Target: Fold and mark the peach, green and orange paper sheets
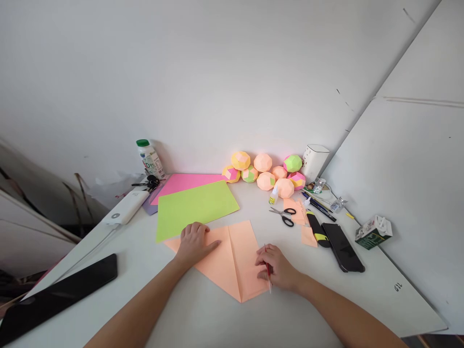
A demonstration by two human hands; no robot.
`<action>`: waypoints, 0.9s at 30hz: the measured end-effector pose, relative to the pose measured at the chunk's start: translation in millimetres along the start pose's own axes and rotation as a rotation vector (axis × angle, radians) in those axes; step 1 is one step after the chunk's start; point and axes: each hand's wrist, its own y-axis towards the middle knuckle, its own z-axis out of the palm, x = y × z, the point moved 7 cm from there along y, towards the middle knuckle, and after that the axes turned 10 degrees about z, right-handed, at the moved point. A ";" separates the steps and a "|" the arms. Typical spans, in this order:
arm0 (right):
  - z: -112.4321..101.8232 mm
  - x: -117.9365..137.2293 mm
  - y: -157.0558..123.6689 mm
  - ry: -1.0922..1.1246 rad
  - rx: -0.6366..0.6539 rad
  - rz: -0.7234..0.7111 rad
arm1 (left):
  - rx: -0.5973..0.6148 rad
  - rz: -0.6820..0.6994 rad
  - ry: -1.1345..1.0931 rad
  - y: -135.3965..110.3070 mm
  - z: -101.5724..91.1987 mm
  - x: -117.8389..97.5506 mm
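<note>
A peach sheet of paper (217,258) lies on the table with a crease running down it. My left hand (194,244) rests on the paper's left part, fingers laid flat and thumb stretched out. At the right edge of the sheet, my right hand (277,266) is closed around a thin red stick-like tool (268,268) with a pale lower end; its exact kind is unclear. Behind the left hand lies a green sheet (195,205), partly over a pink sheet (188,183). Black-handled scissors (284,215) lie beyond the right hand.
Several faceted paper balls (263,163) are piled against the wall, near a small glue bottle (273,195) and a white holder (314,163). To the right are a cutter (319,229), a phone (342,247) and a small box (374,232). A power bank (126,207) and bottle (150,159) stand left.
</note>
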 end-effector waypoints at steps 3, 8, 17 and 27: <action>-0.4 0.1 -0.2 0.011 -0.001 -0.007 | -0.010 0.011 -0.022 0.1 -2.3 -2.4; -0.3 2.1 -1.1 0.004 -0.002 -0.019 | -0.019 0.011 -0.106 1.4 -11.2 -5.8; -2.3 -5.4 0.5 0.023 0.020 -0.013 | 0.063 -0.162 -0.375 -1.6 -36.9 4.7; -11.2 -4.5 0.1 0.014 0.056 0.013 | 0.891 -0.030 -0.590 -40.2 -48.1 -24.5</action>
